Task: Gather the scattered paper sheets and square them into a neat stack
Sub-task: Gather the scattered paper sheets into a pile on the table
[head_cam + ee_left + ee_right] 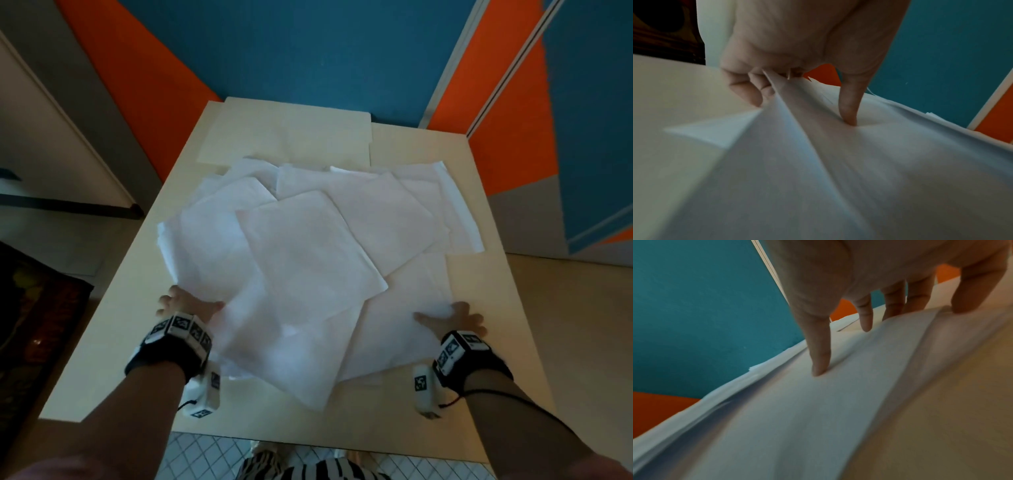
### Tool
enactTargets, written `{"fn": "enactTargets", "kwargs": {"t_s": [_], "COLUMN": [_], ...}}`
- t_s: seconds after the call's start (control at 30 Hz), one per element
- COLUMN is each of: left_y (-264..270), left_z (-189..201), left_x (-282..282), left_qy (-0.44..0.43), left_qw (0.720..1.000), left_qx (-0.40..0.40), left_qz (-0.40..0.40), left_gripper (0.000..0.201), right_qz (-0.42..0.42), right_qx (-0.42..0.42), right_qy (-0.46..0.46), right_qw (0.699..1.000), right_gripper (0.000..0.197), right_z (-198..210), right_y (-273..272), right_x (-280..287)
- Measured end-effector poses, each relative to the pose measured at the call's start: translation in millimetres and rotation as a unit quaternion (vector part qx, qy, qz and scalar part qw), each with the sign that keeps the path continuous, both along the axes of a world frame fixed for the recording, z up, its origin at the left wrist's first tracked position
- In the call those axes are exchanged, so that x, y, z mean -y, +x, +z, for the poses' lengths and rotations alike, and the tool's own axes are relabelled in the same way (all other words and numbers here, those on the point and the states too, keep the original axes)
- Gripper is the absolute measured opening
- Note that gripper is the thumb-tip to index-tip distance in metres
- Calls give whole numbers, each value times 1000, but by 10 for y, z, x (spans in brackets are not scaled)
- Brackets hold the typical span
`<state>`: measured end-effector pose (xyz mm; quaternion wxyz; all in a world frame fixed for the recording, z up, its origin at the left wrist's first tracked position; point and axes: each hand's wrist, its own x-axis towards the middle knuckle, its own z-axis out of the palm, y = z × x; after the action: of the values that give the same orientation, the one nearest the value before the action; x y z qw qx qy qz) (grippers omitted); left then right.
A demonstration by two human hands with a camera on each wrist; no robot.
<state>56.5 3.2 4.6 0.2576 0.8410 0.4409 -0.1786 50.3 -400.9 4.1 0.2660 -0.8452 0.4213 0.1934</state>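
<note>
Several white paper sheets (pixel 308 253) lie fanned and overlapping across the pale table (pixel 496 342). My left hand (pixel 185 303) is at the pile's near left edge. Its thumb (pixel 847 104) lies on top of the sheets (pixel 818 162) and its curled fingers (pixel 748 87) sit under a lifted edge, pinching it. My right hand (pixel 452 317) rests on the near right part of the pile. The thumb (pixel 821 353) presses on the top sheet (pixel 797 402), and the other fingers (pixel 970 293) spread straight along the raised right edge.
A cream folder (pixel 287 133) lies flat at the table's far side, partly under the sheets. Blue and orange wall panels (pixel 308 51) stand just behind the table. A dark rug (pixel 41 308) lies on the floor to the left. The table's near edge (pixel 308 442) is close to my body.
</note>
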Motion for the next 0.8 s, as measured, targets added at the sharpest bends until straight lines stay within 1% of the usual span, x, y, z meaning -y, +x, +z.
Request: {"fn": "enactTargets", "kwargs": {"t_s": [0.07, 0.1, 0.17, 0.23, 0.27, 0.33, 0.37, 0.4, 0.43, 0.47, 0.5, 0.53, 0.57, 0.6, 0.63, 0.7, 0.8], "left_y": [-20, -30, -41, -25, -6, 56, 110, 174, 245, 309, 361, 397, 425, 454, 497, 627, 873], "left_z": [-25, -39, -30, 32, 76, 160, 171, 174, 155, 139, 114, 94, 72, 46, 29, 39, 122], "left_x": [131, 173, 196, 150, 118, 47, 10, -10, -15, 5, 49, 105, 163, 211, 244, 252, 198], "left_qy": [-15, -21, -30, -27, -16, 26, 49, 60, 50, 19, -19, -53, -68, -69, -65, -56, -63], "left_qw": [1000, 999, 998, 999, 999, 998, 996, 994, 992, 990, 986, 982, 979, 975, 973, 971, 971], "left_qx": [-1, -4, -13, -8, 5, 50, 73, 88, 95, 94, 87, 74, 63, 54, 49, 64, 138], "left_qz": [-21, -35, -54, -46, -33, -13, -18, -37, -69, -108, -140, -165, -184, -203, -217, -224, -187], "left_gripper": [91, 89, 89, 90, 89, 87, 84, 80, 75, 69, 62, 56, 51, 48, 47, 45, 34], "right_qz": [28, 46, 68, 62, 64, 89, 99, 97, 86, 80, 87, 103, 123, 138, 152, 177, 217], "right_qx": [-10, -22, -17, 48, 91, 157, 170, 168, 155, 133, 112, 90, 72, 61, 52, 36, 31], "right_qy": [35, 34, -8, -53, -52, 6, 45, 78, 101, 105, 96, 77, 55, 36, 23, 10, -20], "right_qw": [999, 998, 998, 996, 992, 984, 979, 978, 979, 982, 985, 988, 988, 988, 987, 983, 976], "right_gripper": [85, 82, 65, 50, 46, 44, 49, 57, 62, 62, 55, 44, 34, 30, 29, 31, 33], "right_z": [-18, -15, 34, 88, 107, 119, 119, 125, 115, 97, 68, 46, 25, -18, -26, -60, -28], "right_y": [58, 85, 152, 249, 316, 450, 517, 577, 632, 679, 712, 727, 733, 734, 717, 662, 570], "right_x": [-137, -196, -282, -350, -389, -503, -566, -637, -698, -758, -812, -869, -927, -970, -1006, -1004, -944]}}
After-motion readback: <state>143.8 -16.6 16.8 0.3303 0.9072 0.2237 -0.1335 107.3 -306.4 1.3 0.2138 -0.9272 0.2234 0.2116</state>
